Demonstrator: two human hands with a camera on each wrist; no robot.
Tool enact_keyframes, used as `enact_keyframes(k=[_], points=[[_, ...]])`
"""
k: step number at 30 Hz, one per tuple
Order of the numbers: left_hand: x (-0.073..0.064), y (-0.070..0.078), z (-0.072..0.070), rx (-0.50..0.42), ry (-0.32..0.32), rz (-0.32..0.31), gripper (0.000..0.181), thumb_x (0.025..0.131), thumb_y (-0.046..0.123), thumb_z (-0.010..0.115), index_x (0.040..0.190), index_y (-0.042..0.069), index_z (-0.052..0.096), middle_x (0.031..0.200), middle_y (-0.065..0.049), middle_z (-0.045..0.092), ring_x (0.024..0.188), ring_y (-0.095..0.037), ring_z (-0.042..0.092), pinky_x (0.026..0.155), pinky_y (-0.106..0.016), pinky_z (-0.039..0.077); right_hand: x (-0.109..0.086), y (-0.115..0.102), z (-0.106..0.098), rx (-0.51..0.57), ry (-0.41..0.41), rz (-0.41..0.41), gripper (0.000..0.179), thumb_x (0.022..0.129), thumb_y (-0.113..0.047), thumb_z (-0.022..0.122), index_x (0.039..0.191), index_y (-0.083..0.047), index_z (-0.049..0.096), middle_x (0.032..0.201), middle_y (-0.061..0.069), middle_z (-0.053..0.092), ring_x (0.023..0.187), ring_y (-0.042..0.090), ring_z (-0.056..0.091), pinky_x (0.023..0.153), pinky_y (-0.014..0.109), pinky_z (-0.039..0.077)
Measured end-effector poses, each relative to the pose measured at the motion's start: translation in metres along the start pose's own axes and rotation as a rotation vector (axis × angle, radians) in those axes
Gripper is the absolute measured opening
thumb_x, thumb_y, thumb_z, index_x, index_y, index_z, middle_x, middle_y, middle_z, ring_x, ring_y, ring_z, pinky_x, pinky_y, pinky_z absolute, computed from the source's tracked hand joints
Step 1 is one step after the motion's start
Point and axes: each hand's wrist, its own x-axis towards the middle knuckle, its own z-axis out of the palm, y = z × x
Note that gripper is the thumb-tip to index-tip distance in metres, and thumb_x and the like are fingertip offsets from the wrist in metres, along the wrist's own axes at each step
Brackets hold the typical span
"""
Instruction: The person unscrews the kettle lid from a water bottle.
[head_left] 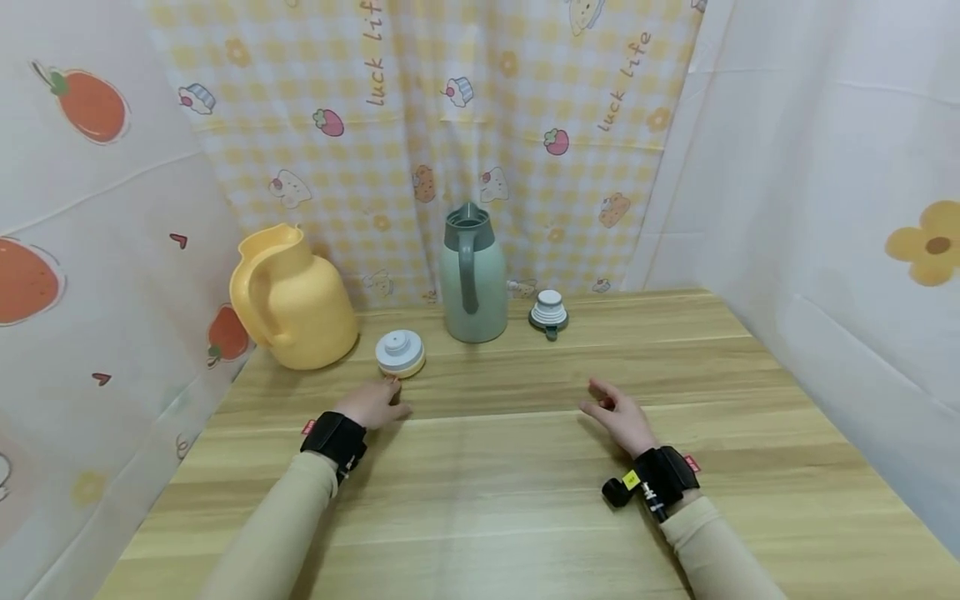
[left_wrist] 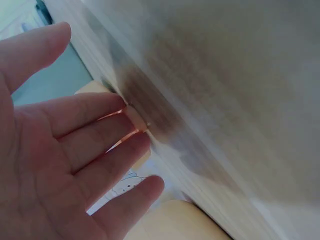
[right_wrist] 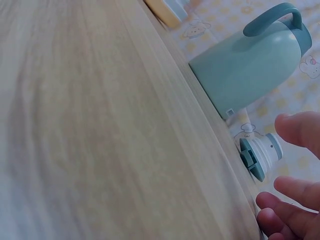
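My left hand is at the near side of a round white-and-yellow jug lid, fingertips right at its edge. In the left wrist view its fingers are spread and relaxed, nothing gripped. My right hand hovers low over the table at the right, fingers loosely bent and holding nothing. Beyond it a white-and-green stopper lid rests with its stepped white side up; the right wrist view shows this stopper past the fingers. A mint green thermos jug stands upright between the lids, its top uncovered, handle facing me.
A yellow jug, also without a lid, stands at the back left by the curtain. The wooden table runs back to a patterned curtain, with white cloth hanging along both sides.
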Motion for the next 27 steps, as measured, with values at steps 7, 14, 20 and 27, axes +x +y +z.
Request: enact_keyframes(k=[7,14,20,27], points=[[0.025,-0.005,0.003,0.024,0.032,-0.075,0.038,0.093,0.034,0.062,0.105,-0.003,0.062,0.092,-0.015,0.063,0.082,-0.029,0.061,0.074,-0.042,0.049,0.0,0.001,0.002,-0.001,-0.002,0.005,0.057,0.096,-0.027,0.062,0.141,0.004,0.044,0.134,0.022,0.052,0.105,0.027,0.049,0.088,0.037,0.039],[0.046,0.001,-0.012,0.001,0.013,-0.154,0.038,0.094,0.036,0.06,0.068,0.008,0.054,0.063,-0.003,0.049,0.059,-0.02,0.049,0.06,-0.034,0.04,0.002,-0.001,0.0,0.016,0.009,0.011,0.055,0.096,-0.025,0.062,0.141,0.003,0.046,0.131,0.02,0.054,0.106,0.029,0.049,0.088,0.038,0.038],[0.061,-0.002,-0.017,0.007,0.027,-0.135,0.041,0.092,0.034,0.06,0.061,0.008,0.055,0.062,-0.006,0.056,0.064,-0.024,0.055,0.067,-0.038,0.046,0.003,0.001,0.002,0.027,0.016,0.003,0.054,0.095,-0.023,0.063,0.14,0.003,0.047,0.122,0.02,0.057,0.1,0.026,0.049,0.084,0.035,0.039],[0.068,-0.002,-0.023,-0.007,-0.007,-0.147,0.043,0.092,0.039,0.058,0.061,0.009,0.056,0.067,-0.006,0.057,0.066,-0.024,0.055,0.068,-0.039,0.046,0.003,0.005,0.001,0.044,0.031,0.009,0.054,0.095,-0.023,0.064,0.14,0.003,0.047,0.131,0.02,0.055,0.102,0.026,0.049,0.086,0.036,0.039]])
